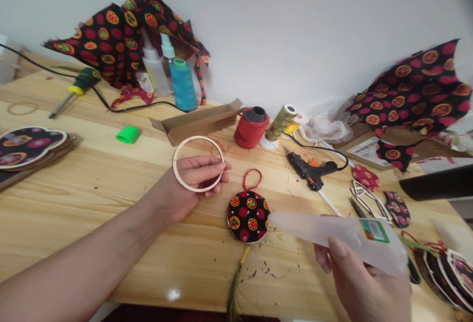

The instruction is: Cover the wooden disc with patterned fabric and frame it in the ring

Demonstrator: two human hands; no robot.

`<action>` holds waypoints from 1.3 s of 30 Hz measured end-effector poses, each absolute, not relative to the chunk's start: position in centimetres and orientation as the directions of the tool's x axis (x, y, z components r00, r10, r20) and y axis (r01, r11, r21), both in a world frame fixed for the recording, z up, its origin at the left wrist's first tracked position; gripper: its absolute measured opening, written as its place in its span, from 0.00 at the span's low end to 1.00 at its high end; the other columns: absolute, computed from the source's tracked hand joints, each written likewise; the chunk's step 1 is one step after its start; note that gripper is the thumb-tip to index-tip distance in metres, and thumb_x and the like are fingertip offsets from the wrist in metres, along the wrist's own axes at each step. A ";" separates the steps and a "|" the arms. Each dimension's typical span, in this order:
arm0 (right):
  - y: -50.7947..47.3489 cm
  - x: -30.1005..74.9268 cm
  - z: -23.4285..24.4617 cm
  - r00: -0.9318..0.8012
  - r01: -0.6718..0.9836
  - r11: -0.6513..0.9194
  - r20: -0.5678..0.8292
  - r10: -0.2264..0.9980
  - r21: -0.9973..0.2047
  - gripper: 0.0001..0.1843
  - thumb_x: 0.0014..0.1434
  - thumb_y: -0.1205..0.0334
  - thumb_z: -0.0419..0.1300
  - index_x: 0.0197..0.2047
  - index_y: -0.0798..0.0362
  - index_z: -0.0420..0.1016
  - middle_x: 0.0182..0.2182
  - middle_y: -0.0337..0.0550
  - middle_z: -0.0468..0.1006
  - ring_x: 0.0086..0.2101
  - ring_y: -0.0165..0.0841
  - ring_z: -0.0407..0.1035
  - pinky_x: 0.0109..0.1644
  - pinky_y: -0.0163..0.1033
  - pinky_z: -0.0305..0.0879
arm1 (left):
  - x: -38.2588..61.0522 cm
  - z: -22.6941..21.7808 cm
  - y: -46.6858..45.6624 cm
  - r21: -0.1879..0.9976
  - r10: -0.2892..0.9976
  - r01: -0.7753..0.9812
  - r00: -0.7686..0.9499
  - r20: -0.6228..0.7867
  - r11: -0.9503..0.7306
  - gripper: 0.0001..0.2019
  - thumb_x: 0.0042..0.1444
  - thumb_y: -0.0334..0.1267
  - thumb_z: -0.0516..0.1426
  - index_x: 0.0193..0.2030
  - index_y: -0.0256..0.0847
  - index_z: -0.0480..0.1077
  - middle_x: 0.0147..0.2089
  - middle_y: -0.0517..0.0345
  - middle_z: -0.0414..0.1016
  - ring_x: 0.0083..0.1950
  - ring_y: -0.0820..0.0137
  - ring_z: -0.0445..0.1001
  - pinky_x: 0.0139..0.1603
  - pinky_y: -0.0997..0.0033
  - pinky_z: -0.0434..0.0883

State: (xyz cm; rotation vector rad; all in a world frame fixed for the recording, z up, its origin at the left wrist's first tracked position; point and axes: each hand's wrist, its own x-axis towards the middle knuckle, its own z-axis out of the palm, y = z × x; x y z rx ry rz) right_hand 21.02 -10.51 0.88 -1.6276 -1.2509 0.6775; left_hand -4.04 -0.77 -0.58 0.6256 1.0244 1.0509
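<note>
My left hand point(185, 186) pinches a thin pale wooden ring point(197, 138) between thumb and fingers, above the table. In my right hand point(364, 282) is a translucent glue bottle point(314, 227), lying nearly level with its narrow nozzle pointing left. The nozzle tip is at the right edge of a round ornament point(251, 217) covered in black fabric with red and floral dots. Whether the tip touches it, I cannot tell. A red cord loop point(260, 179) extends from the ornament's top. A tassel point(233, 285) with a yellow neck hangs from its bottom, toward the table's front edge.
Behind are an open cardboard box point(203, 124), a red thread spool point(251, 130) and a teal spool point(184, 85). A black glue gun point(310, 169) lies back right. A green cap point(127, 134) and a screwdriver point(79, 88) are left. Stacked ornaments point(439, 273) sit right.
</note>
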 end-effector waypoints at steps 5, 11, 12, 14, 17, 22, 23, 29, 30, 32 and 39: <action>-11.6 19.7 1.2 0.365 0.314 -0.084 0.039 0.930 -0.946 0.14 0.46 0.48 0.68 0.27 0.50 0.77 0.17 0.36 0.75 0.18 0.30 0.70 0.22 0.29 0.69 | -4.0 -0.5 -0.7 0.827 0.919 -0.402 0.129 -0.373 0.393 0.08 0.40 0.33 0.67 0.28 0.32 0.77 0.23 0.56 0.76 0.20 0.80 0.67 0.18 0.84 0.60; -11.5 17.6 0.4 0.294 0.307 -0.093 0.001 0.956 -0.947 0.11 0.44 0.55 0.69 0.31 0.50 0.78 0.18 0.35 0.77 0.19 0.30 0.72 0.21 0.28 0.69 | -4.1 -0.7 -0.7 0.834 0.924 -0.400 0.133 -0.359 0.381 0.07 0.41 0.33 0.67 0.27 0.33 0.78 0.24 0.56 0.76 0.21 0.79 0.68 0.18 0.84 0.60; -11.4 17.3 0.4 0.275 0.326 -0.085 0.009 0.961 -0.941 0.10 0.44 0.57 0.69 0.31 0.50 0.78 0.17 0.34 0.77 0.18 0.29 0.71 0.20 0.28 0.68 | -4.1 -0.8 -0.7 0.833 0.924 -0.401 0.130 -0.359 0.380 0.07 0.41 0.34 0.67 0.27 0.33 0.78 0.24 0.55 0.76 0.21 0.79 0.68 0.18 0.84 0.60; -11.2 16.9 0.3 0.224 0.371 -0.049 0.039 0.974 -0.927 0.09 0.44 0.59 0.68 0.31 0.50 0.78 0.17 0.34 0.76 0.16 0.28 0.69 0.18 0.27 0.67 | -4.1 -0.8 -0.7 0.832 0.922 -0.400 0.130 -0.364 0.385 0.07 0.42 0.34 0.67 0.28 0.33 0.78 0.24 0.55 0.76 0.21 0.79 0.68 0.18 0.83 0.60; -11.1 16.5 0.3 0.168 0.400 0.001 0.075 0.983 -0.916 0.08 0.45 0.60 0.67 0.32 0.50 0.78 0.15 0.32 0.75 0.13 0.25 0.65 0.15 0.26 0.64 | -4.1 -0.8 -0.7 0.833 0.924 -0.402 0.132 -0.359 0.381 0.07 0.43 0.34 0.67 0.28 0.33 0.78 0.23 0.56 0.76 0.21 0.79 0.68 0.18 0.84 0.61; -11.2 16.8 0.6 0.161 0.398 0.030 0.102 0.982 -0.917 0.07 0.45 0.61 0.66 0.32 0.48 0.79 0.16 0.31 0.75 0.13 0.25 0.65 0.15 0.26 0.64 | -4.0 -0.8 -0.8 0.834 0.926 -0.404 0.146 -0.347 0.376 0.07 0.43 0.34 0.67 0.28 0.32 0.78 0.23 0.56 0.76 0.21 0.80 0.68 0.19 0.84 0.61; -11.2 16.9 0.7 0.168 0.394 0.033 0.107 0.980 -0.919 0.07 0.44 0.61 0.66 0.31 0.49 0.79 0.16 0.31 0.75 0.13 0.25 0.66 0.16 0.26 0.64 | -4.1 -0.8 -0.8 0.834 0.926 -0.404 0.146 -0.347 0.376 0.06 0.44 0.34 0.66 0.28 0.32 0.78 0.23 0.56 0.76 0.21 0.80 0.68 0.19 0.84 0.61; -11.0 17.2 0.7 0.200 0.384 0.044 0.129 0.971 -0.922 0.08 0.44 0.61 0.67 0.31 0.49 0.79 0.16 0.33 0.75 0.14 0.26 0.66 0.16 0.27 0.64 | -4.2 -0.8 -0.8 0.835 0.926 -0.401 0.146 -0.347 0.376 0.06 0.45 0.34 0.66 0.28 0.32 0.78 0.23 0.56 0.76 0.21 0.79 0.68 0.18 0.84 0.61; -11.0 17.1 0.6 0.196 0.382 0.039 0.122 0.973 -0.923 0.08 0.44 0.61 0.67 0.31 0.49 0.79 0.15 0.32 0.75 0.14 0.26 0.65 0.15 0.26 0.64 | -4.2 -0.7 -0.9 0.834 0.925 -0.400 0.148 -0.349 0.379 0.06 0.45 0.34 0.66 0.28 0.32 0.78 0.23 0.56 0.76 0.21 0.80 0.68 0.18 0.84 0.61; -10.8 16.7 0.4 0.183 0.379 0.025 0.101 0.978 -0.925 0.08 0.45 0.60 0.67 0.32 0.49 0.79 0.15 0.32 0.74 0.13 0.26 0.65 0.15 0.26 0.63 | -4.1 -0.7 -0.9 0.833 0.924 -0.400 0.150 -0.352 0.382 0.05 0.45 0.33 0.66 0.28 0.32 0.78 0.23 0.57 0.76 0.20 0.80 0.68 0.18 0.84 0.61; -10.5 16.2 0.5 0.150 0.429 0.043 0.118 0.982 -0.902 0.09 0.46 0.58 0.67 0.32 0.51 0.79 0.15 0.33 0.75 0.13 0.26 0.64 0.15 0.27 0.63 | -4.0 -0.6 -0.8 0.833 0.926 -0.404 0.146 -0.349 0.378 0.04 0.46 0.32 0.65 0.29 0.33 0.78 0.23 0.57 0.76 0.20 0.80 0.68 0.19 0.84 0.61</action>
